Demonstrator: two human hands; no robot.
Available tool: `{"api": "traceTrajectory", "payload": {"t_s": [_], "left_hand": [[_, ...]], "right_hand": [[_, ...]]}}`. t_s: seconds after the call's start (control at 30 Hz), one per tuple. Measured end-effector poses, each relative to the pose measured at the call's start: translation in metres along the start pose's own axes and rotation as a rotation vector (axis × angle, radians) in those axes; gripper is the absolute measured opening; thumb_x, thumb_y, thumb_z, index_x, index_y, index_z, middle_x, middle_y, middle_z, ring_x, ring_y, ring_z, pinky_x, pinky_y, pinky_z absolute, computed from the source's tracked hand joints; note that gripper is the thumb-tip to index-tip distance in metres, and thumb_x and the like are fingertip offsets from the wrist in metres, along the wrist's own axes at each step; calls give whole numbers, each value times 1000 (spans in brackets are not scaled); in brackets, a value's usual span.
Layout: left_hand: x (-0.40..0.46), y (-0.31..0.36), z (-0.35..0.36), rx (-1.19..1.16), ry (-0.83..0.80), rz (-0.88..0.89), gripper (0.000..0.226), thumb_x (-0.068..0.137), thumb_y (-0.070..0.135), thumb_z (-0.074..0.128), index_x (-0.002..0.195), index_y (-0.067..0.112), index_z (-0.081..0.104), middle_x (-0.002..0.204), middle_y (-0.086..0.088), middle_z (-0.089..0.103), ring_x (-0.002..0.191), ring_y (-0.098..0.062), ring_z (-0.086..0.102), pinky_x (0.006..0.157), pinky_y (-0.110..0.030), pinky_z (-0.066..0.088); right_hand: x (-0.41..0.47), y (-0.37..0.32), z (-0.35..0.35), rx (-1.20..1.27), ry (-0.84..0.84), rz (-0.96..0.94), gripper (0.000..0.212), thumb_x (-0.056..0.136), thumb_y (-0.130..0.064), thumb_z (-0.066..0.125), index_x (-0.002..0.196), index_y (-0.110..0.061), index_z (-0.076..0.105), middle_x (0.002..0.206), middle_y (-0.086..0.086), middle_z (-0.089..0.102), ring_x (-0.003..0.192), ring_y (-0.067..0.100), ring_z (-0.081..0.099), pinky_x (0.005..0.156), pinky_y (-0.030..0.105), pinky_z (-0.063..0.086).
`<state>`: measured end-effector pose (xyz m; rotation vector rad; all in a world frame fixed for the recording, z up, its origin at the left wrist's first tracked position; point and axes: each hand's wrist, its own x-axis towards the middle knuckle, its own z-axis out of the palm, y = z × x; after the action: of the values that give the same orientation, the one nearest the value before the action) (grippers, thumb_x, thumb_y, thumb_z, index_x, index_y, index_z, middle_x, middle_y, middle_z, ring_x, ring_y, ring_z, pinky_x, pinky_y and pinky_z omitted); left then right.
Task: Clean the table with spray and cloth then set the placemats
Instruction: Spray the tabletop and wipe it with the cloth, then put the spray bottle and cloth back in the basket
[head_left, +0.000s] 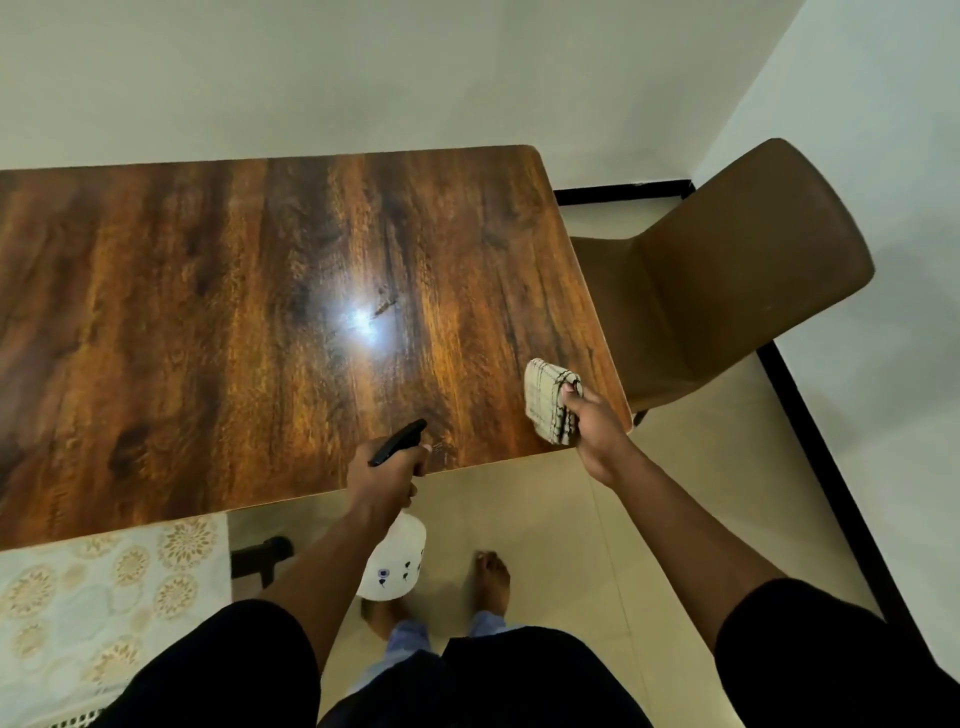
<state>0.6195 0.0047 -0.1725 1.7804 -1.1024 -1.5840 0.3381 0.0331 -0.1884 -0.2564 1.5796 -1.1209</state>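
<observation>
Here the left hand (387, 475) grips the white spray bottle (393, 558) at the wooden bench's (208, 322) near edge, fingers curled round its black trigger head; the right hand (597, 423) clutches the folded checked cloth (549, 400) above the near right corner.

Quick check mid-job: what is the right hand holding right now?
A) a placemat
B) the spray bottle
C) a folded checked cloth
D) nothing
C: the right hand grips the folded checked cloth above the table's right corner, while the left hand holds the spray bottle.
</observation>
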Motion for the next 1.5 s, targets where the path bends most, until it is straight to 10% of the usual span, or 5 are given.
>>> {"api": "traceTrajectory", "payload": {"t_s": [0.23, 0.57, 0.7, 1.2, 1.5], "left_hand": [[-11, 12, 11, -192, 28, 73, 35, 74, 28, 77, 104, 10, 75, 73, -19, 64, 47, -19, 47, 43, -28, 40], [-53, -9, -40, -307, 222, 171, 38, 83, 29, 78, 107, 0, 73, 75, -17, 69, 45, -22, 49, 42, -27, 40], [-78, -18, -66, -356, 305, 224, 26, 85, 25, 75, 94, 2, 76, 76, -14, 71, 46, -22, 49, 42, -26, 41], [-177, -118, -203, -729, 725, 180, 32, 91, 7, 77, 123, 0, 77, 114, 2, 82, 113, -13, 75, 98, -28, 57], [-205, -183, -290, -689, 816, 173, 30, 93, -15, 68, 122, -11, 73, 110, -16, 79, 100, -9, 77, 79, -18, 56]], "right_hand": [[-23, -20, 13, 319, -278, 233, 46, 105, -25, 39, 140, -2, 58, 137, 24, 63, 132, 42, 57, 111, 59, 43], [-45, -15, 95, -147, -427, 152, 77, 64, -12, 92, 133, -3, 60, 124, 21, 72, 112, 37, 71, 96, 58, 57], [-65, -1, 130, -260, -528, 84, 38, 80, 3, 81, 113, -9, 65, 109, 15, 77, 96, 30, 76, 78, 45, 63], [-175, 93, 302, -728, -926, -42, 32, 83, 6, 78, 109, -12, 72, 99, 5, 80, 87, 15, 76, 72, 32, 63], [-224, 156, 387, -817, -969, -95, 28, 85, 2, 79, 110, -8, 72, 100, 7, 80, 88, 19, 77, 76, 32, 63]]}}
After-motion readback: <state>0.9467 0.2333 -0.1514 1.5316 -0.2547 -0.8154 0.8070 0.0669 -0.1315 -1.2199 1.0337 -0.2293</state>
